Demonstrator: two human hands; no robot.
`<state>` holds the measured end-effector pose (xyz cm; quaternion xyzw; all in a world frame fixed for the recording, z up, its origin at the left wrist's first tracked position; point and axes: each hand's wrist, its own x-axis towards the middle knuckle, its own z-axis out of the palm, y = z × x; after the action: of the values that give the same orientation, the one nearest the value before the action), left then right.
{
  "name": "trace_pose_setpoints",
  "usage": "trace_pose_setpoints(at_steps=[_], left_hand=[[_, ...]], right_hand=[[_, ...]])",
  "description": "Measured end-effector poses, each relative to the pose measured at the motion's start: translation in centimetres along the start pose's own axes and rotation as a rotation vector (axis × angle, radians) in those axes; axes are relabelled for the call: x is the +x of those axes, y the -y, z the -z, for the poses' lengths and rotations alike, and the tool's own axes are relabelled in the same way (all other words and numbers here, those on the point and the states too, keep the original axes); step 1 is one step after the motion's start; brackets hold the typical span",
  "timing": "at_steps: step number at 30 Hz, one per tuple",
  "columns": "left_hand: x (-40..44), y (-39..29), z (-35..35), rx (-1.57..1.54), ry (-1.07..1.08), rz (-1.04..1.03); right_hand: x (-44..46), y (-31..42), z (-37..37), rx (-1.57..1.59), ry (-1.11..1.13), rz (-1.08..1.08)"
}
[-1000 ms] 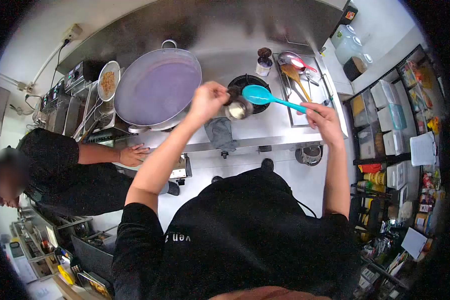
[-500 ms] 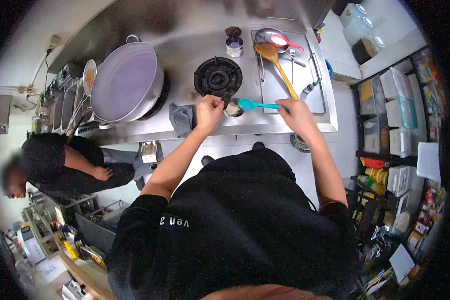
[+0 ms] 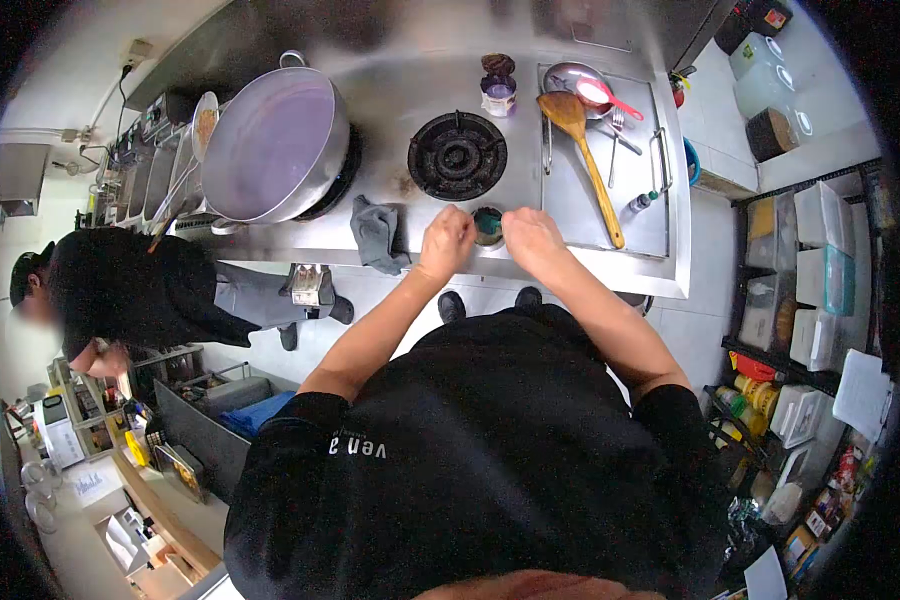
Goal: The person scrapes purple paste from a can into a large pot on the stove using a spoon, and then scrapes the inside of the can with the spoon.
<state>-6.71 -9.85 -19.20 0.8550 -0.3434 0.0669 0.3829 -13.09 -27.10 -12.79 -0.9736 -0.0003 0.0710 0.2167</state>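
Observation:
A small open can (image 3: 488, 228) is at the counter's front edge, between my two hands, with a bit of teal from the spoon showing inside it. My left hand (image 3: 448, 240) is closed at the can's left side; what its fingers grip is too small to make out. On the right, my right hand (image 3: 533, 238) is closed round the teal spoon, whose handle is mostly hidden by the fingers. Just behind the can is a black gas burner (image 3: 457, 156) with nothing on it. A grey cloth (image 3: 375, 232) lies left of my left hand.
A wide pan (image 3: 272, 145) of purple liquid stands on the left burner. A wooden spatula (image 3: 596, 180), a bowl with a red spoon (image 3: 620, 104) and forks lie on the right tray. Another open can (image 3: 498, 96) stands behind. A co-worker (image 3: 135, 290) is at the left.
The teal spoon has gone from above the can down into it, and my right hand has come in close beside it. The co-worker has turned, with their hands now over the lower-left shelves.

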Motion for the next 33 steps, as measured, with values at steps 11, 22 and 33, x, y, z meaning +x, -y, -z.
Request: trace_pose_setpoints(at_steps=[11, 22, 33], left_hand=[[-0.5, -1.0, -0.7, 0.239, 0.265, -0.271], [-0.7, -1.5, -1.4, 0.356, 0.601, -0.369], [-1.2, -1.2, -1.2, 0.330, 0.572, -0.417]], right_hand=[[-7.4, 0.1, 8.1, -0.117, -0.255, -0.007], [-11.0, 1.5, 12.0, 0.022, -0.397, -0.269], [-11.4, 1.5, 10.4, 0.076, -0.402, -0.260]])
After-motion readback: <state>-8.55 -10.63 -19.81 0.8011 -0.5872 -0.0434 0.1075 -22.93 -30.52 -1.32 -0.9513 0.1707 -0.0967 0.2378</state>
